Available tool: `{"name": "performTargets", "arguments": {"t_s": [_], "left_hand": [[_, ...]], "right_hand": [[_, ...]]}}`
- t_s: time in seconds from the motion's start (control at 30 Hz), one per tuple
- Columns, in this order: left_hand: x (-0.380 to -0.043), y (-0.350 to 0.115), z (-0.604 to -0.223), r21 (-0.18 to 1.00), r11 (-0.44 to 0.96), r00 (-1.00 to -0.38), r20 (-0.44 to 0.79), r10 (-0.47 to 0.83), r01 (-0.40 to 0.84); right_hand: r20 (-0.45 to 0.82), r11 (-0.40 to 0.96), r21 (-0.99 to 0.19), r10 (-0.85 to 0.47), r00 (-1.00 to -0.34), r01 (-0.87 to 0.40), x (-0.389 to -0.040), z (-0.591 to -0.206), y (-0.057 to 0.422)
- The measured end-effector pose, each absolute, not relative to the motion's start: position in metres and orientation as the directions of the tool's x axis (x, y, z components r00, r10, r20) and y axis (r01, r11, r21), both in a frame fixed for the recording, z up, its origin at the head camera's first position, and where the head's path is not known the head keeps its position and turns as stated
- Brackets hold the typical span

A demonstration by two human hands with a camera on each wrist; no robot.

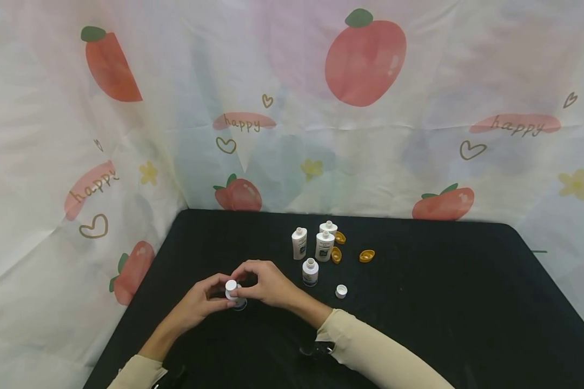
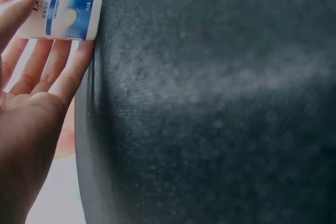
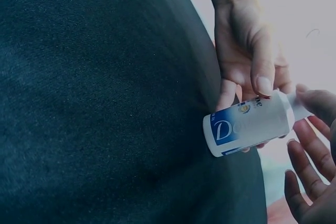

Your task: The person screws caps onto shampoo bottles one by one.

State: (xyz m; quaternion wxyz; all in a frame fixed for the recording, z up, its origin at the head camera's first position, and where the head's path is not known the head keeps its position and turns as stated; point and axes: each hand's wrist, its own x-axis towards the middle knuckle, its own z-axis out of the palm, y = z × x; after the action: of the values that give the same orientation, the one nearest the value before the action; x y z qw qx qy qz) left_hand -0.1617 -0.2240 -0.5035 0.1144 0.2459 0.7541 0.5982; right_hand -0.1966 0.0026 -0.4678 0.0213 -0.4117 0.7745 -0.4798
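Note:
A small white bottle with a blue label [image 3: 249, 124] stands on the black table at the left. My left hand [image 1: 199, 302] holds its body, the thumb on the near side and the fingers behind. At the bottle's top, my right hand [image 1: 270, 283] pinches the white cap [image 1: 231, 284] between thumb and forefinger. In the right wrist view the other fingers of that hand spread out beside the bottle. The left wrist view shows the bottle's blue label [image 2: 76, 17] close up, with its top cut off by the frame's edge.
An uncapped white bottle [image 1: 310, 273] stands right of my hands, with a loose white cap [image 1: 341, 292] beyond it. Farther back are three flatter white bottles [image 1: 325, 246] and three small golden boat-shaped pieces [image 1: 367, 256]. A printed curtain [image 1: 292, 146] hangs behind the black table [image 1: 443, 302].

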Motion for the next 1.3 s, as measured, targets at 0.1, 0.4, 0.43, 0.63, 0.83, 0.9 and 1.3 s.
{"name": "performTargets", "arguments": {"t_s": [0.1,0.4,0.43,0.63,0.83,0.9,1.3], "left_hand": [[-0.162,-0.225,-0.504,0.958,0.173,-0.858,0.114,0.501,0.228],[-0.162,-0.223,-0.507,0.964,0.147,-0.861,0.124,0.493,0.222],[-0.162,-0.223,-0.507,0.962,0.147,-0.862,0.13,0.489,0.229],[-0.161,-0.22,-0.508,0.969,0.146,-0.887,0.115,0.447,0.199],[-0.158,-0.217,-0.505,0.962,0.178,-0.893,0.11,0.436,0.206],[-0.158,-0.217,-0.503,0.957,0.189,-0.888,0.118,0.444,0.222],[-0.166,-0.203,-0.47,0.912,0.254,-0.869,0.179,0.461,0.322]], "right_hand": [[0.375,0.211,-0.742,-0.656,-0.655,-0.636,-0.196,-0.467,0.002],[0.367,0.245,-0.707,-0.674,-0.64,-0.664,-0.194,-0.459,0.008],[0.367,0.254,-0.696,-0.678,-0.637,-0.672,-0.194,-0.457,0.009],[0.354,0.276,-0.672,-0.695,-0.626,-0.687,-0.193,-0.445,0.02],[0.321,0.29,-0.667,-0.72,-0.616,-0.686,-0.189,-0.432,0.037],[0.303,0.303,-0.664,-0.727,-0.616,-0.684,-0.188,-0.428,0.044],[0.224,0.364,-0.65,-0.746,-0.627,-0.667,-0.183,-0.412,0.081]]}}
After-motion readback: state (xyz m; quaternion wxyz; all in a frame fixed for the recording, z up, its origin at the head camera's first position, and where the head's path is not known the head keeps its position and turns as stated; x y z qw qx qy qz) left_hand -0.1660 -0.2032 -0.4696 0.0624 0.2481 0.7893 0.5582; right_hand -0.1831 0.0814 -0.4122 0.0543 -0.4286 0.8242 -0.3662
